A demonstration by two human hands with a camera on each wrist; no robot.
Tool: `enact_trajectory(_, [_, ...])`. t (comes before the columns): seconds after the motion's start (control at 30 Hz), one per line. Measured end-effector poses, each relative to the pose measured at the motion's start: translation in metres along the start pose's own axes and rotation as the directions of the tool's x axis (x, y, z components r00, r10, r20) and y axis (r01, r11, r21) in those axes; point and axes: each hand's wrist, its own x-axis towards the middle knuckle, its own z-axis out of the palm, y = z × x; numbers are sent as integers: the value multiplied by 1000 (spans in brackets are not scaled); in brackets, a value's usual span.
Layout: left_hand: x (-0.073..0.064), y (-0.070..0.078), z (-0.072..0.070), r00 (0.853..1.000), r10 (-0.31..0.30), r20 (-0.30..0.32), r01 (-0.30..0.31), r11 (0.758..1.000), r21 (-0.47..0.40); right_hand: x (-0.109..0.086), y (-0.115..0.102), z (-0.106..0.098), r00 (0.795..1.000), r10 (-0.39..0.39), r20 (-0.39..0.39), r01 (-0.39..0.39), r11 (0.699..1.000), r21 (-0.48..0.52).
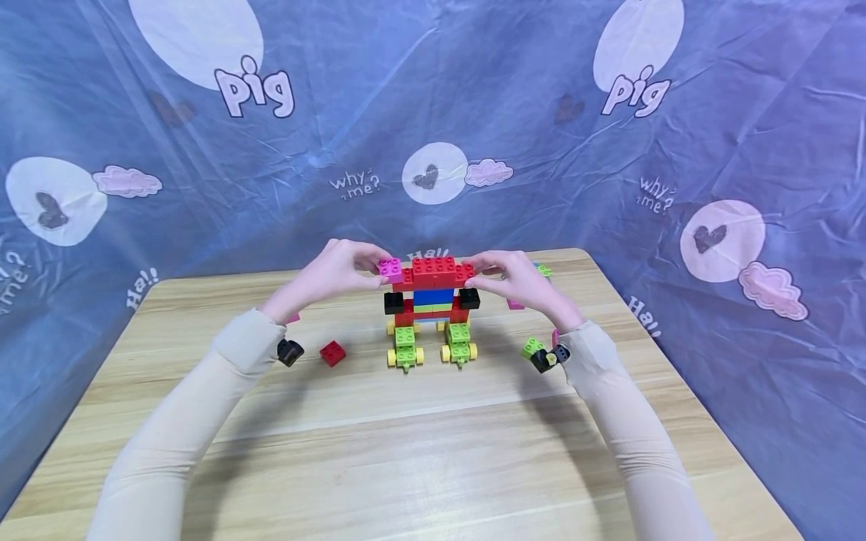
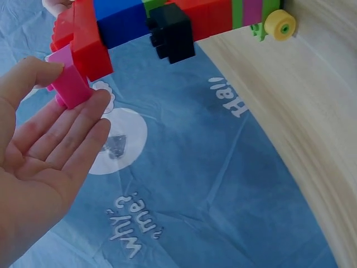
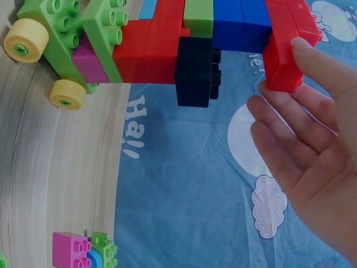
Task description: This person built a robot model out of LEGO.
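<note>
A figure of toy building bricks (image 1: 433, 299) stands upright mid-table on two green wheeled bases (image 1: 405, 347). Red bricks form its top, over a blue middle, and a black brick (image 2: 174, 33) juts out at each side. Between thumb and fingertips, my left hand (image 1: 340, 264) pinches a pink brick (image 2: 71, 84) right at the left end of the red top row. At the other end, my right hand (image 1: 512, 276) grips the red end brick (image 3: 283, 64), thumb on its upper side and fingers beneath.
Left of the figure lie a loose red brick (image 1: 332, 353) and a black piece (image 1: 290, 352). To the right are a green brick (image 1: 533, 346) with black pieces beside it and a pink brick (image 1: 516, 304) farther back. Behind the wooden table (image 1: 419, 443) hangs a blue printed cloth (image 1: 379, 90).
</note>
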Motion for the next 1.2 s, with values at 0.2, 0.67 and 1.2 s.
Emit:
enact_trajectory(0.2, [-2, -2, 1, 999, 26, -18, -26, 1000, -12, 0, -1, -1, 1000, 6, 3, -6, 1000, 3])
enact_trajectory(0.67, [6, 9, -10, 985, 163, 50, -168, 977, 132, -1, -1, -1, 1000, -7, -7, 7, 1000, 8])
enact_trajectory(1.2, [4, 6, -2, 993, 109, 42, -113, 985, 131, -1, 1, 1, 1000, 6, -3, -6, 1000, 9])
